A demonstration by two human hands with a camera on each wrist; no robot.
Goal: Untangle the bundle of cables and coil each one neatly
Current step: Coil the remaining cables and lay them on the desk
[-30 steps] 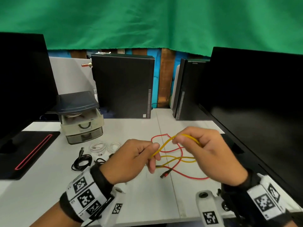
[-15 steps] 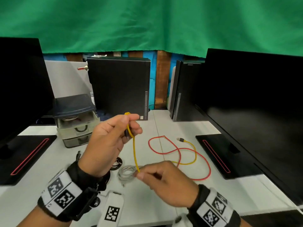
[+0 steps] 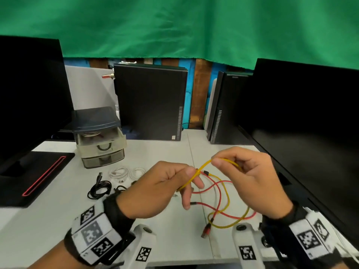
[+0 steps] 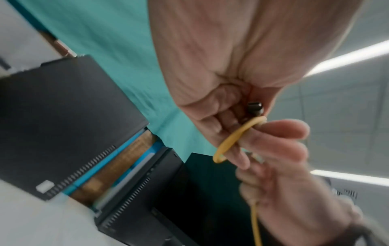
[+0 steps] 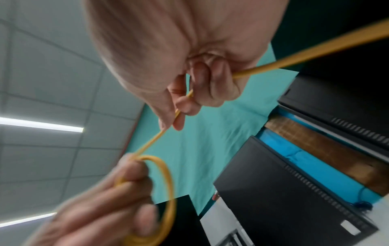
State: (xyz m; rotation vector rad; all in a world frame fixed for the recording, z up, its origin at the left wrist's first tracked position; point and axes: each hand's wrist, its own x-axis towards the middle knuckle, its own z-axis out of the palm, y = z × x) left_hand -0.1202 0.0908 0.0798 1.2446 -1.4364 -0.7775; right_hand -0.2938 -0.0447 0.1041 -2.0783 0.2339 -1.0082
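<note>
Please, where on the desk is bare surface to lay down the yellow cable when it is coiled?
Bare desk lies at near left, between the monitor base and the left hand, in front of the black cable. Crowded: the red cable and yellow cable loops under the right hand, and the white cables by the drawer box.

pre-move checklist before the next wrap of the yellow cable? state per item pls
1. Left hand grips yellow cable: ok.
2. Right hand pinches it further along: ok.
3. First loop formed at the left fingers: ok.
4. Yellow free of red cable: not ok, they cross on the table.
5. Yellow's far end free: cannot tell.
6. Black cable and white cables lie apart: ok.
</note>
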